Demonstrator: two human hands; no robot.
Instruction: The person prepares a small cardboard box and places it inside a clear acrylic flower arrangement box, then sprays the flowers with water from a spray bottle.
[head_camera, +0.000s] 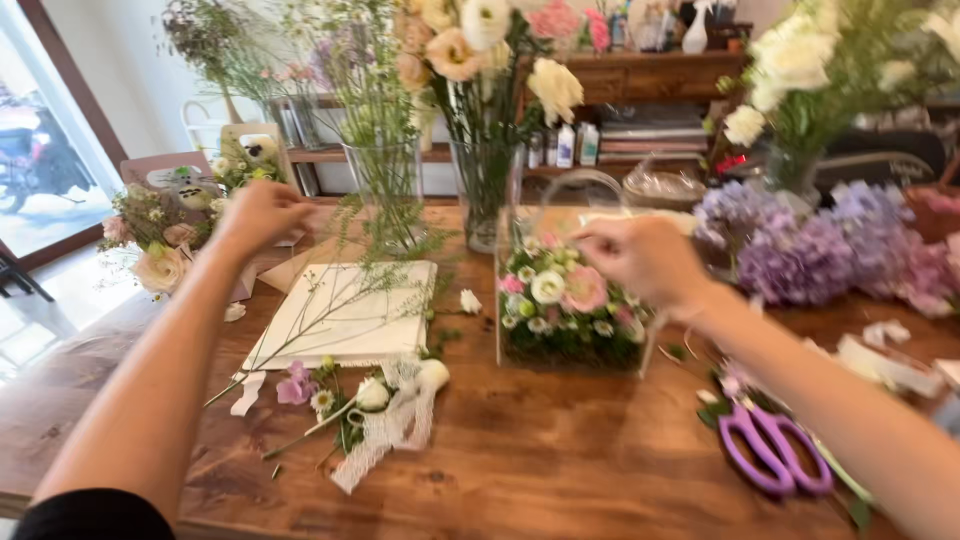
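Right hand (640, 258) is pinching something pale over the clear flower box (565, 300); left hand (262, 212) is hovering curled near the table's (560, 450) left edge, grip unclear.

Left arm extended forward, bare forearm, dark sleeve at the upper arm. Left hand (262, 212) raised, fingers curled inward, grip contents not discernible. Right arm reaches in from the lower right, forearm bare. Right hand (640, 258) back uppermost, fingers bent downward and pinched together; blur prevents confirming what they hold.

Glossy wooden table (560, 450), lace ribbon (395, 425)
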